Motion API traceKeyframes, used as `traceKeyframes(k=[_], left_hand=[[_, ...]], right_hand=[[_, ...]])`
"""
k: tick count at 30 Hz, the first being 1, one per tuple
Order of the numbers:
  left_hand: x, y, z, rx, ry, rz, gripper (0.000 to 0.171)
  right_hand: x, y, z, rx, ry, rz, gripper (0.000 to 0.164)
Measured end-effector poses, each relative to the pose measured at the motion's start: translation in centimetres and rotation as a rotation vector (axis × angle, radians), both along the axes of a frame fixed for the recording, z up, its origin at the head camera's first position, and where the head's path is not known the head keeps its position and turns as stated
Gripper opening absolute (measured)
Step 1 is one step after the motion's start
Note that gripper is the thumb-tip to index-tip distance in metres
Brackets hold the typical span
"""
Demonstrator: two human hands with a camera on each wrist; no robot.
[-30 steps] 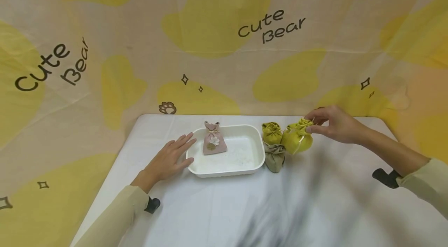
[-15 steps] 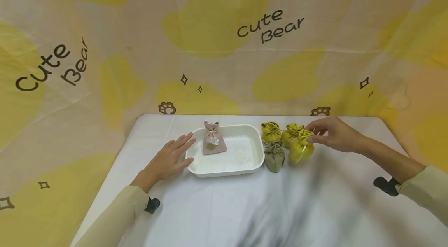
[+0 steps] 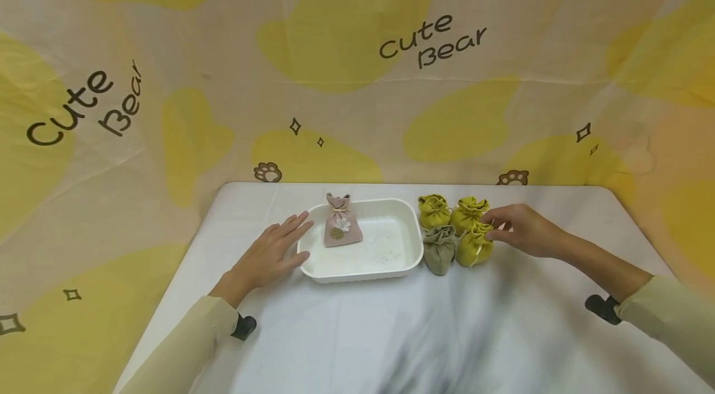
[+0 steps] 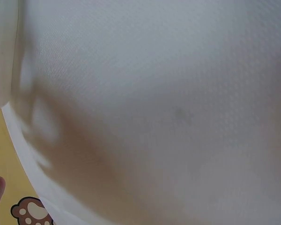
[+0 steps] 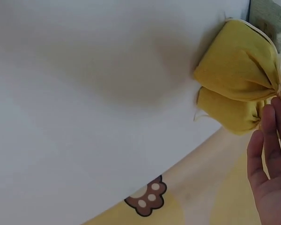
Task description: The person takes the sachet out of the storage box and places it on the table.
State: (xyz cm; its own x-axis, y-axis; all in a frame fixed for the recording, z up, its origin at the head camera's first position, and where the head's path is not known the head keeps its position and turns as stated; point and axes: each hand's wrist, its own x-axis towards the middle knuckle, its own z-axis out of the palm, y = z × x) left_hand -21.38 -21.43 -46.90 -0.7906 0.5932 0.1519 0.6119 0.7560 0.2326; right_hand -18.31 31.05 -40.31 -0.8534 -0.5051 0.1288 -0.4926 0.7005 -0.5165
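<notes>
My left hand (image 3: pixel 270 251), fingers spread, touches the left rim of a white tray (image 3: pixel 385 273). Inside the tray, a pink drawstring pouch (image 3: pixel 347 236) with a white flower leans on the back wall. To the tray's right stand two rows of pouches. Two yellow ones (image 3: pixel 434 214) (image 3: pixel 468 215) are behind, and a grey-green pouch (image 3: pixel 439 252) is front left. At front right, my right hand (image 3: pixel 527 231) pinches the gathered neck of another yellow drawstring pouch (image 3: pixel 473 251). The right wrist view shows fingers (image 5: pixel 270 136) at that yellow pouch's (image 5: pixel 239 61) neck; the thumb is hidden there.
A white-covered table (image 3: pixel 357 332) bears everything, its back edge just behind the pouches. Behind it hangs a yellow-patterned cloth (image 3: pixel 346 28) with printed words. A blurred dark shadow falls across the table's front right.
My right hand has brought the yellow pouch forward from over the back one, then slightly left, down beside the grey-green pouch. My left hand has stayed at the tray.
</notes>
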Motion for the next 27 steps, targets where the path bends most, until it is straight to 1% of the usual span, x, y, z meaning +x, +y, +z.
traceKeyframes(k=[4,10,15,20,23,25,27], left_hand=[[-0.1,0.1,0.0,-0.001,-0.004,-0.001,0.065],[-0.1,0.1,0.0,0.005,-0.002,-0.006,0.065],[-0.1,0.1,0.0,0.004,0.0,-0.006,0.065],[0.1,0.0,0.0,0.002,-0.014,0.006,0.066],[0.2,0.0,0.0,0.006,-0.015,0.004,0.066],[0.1,0.0,0.0,0.008,-0.011,0.002,0.066],[0.1,0.0,0.0,0.01,-0.007,-0.001,0.065]], right_hand=[[0.1,-0.2,-0.2,0.003,-0.003,-0.012,0.028],[0.1,-0.5,0.1,-0.003,-0.026,-0.013,0.032],[-0.5,-1.0,0.4,0.004,-0.002,-0.018,0.032],[-1.0,-2.2,0.8,-0.02,0.037,0.014,0.028],[-1.3,-3.2,1.0,-0.049,0.052,0.016,0.026],[-1.5,-3.9,1.1,-0.063,0.046,0.003,0.028],[-1.6,-4.6,1.3,-0.083,0.019,-0.013,0.032]])
